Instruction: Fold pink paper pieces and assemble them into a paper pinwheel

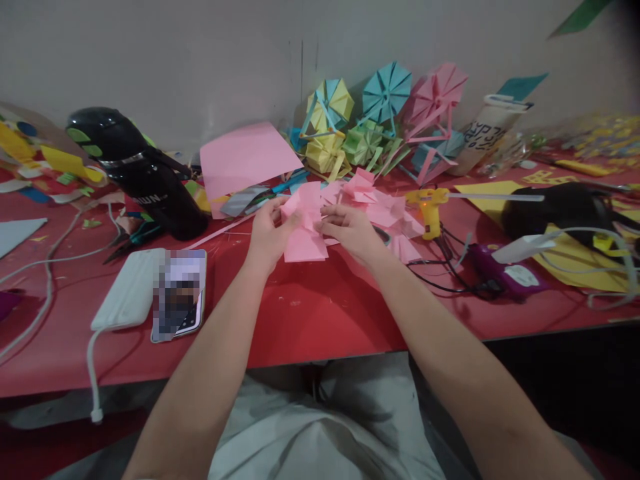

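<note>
A folded piece of pink paper is held up over the red table's middle. My left hand is closed on its left side, thumb in front and fingers behind. On the paper's right edge, my right hand pinches with thumb and fingertips. Just behind and to the right lies a heap of pink folded paper pieces, partly hidden by my right hand. A large pink sheet leans at the back left of my hands.
A yellow glue gun with a glue stick stands right of the heap, its cable trailing to a purple power adapter. Left are a black bottle, a phone and a white power bank. Colourful paper wheels line the wall.
</note>
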Demonstrator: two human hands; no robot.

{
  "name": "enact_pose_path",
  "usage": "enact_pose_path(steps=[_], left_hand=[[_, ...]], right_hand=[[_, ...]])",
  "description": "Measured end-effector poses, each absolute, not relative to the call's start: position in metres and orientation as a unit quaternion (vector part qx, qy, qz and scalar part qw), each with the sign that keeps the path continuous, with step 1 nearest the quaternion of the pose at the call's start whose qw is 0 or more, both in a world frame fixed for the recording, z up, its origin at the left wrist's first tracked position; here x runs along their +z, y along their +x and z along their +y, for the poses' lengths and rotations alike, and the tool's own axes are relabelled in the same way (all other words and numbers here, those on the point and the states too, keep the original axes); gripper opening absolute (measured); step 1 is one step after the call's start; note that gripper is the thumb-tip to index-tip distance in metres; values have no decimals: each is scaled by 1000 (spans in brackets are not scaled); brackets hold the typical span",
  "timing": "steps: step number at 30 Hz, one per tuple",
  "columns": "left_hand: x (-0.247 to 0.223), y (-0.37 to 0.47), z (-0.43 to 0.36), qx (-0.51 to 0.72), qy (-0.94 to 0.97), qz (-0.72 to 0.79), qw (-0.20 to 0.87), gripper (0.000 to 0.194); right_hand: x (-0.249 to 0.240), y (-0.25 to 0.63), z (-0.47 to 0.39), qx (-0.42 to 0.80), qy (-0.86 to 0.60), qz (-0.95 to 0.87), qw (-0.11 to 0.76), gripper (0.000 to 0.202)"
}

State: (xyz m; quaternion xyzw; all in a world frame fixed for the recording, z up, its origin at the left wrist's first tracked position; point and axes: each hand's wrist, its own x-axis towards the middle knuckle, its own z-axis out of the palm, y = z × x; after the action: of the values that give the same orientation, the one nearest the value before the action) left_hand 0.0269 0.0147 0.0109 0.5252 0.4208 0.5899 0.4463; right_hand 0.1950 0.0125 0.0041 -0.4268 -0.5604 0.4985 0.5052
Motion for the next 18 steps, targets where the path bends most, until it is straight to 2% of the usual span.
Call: enact_pose_path(steps=[11,18], left_hand=[[18,23,10,568,555,410,449,44],[25,27,5,503,512,433,545,41]], right_hand=[[12,195,8,523,-412,-554,500,30],[11,197,10,463,-438,-585,502,31]])
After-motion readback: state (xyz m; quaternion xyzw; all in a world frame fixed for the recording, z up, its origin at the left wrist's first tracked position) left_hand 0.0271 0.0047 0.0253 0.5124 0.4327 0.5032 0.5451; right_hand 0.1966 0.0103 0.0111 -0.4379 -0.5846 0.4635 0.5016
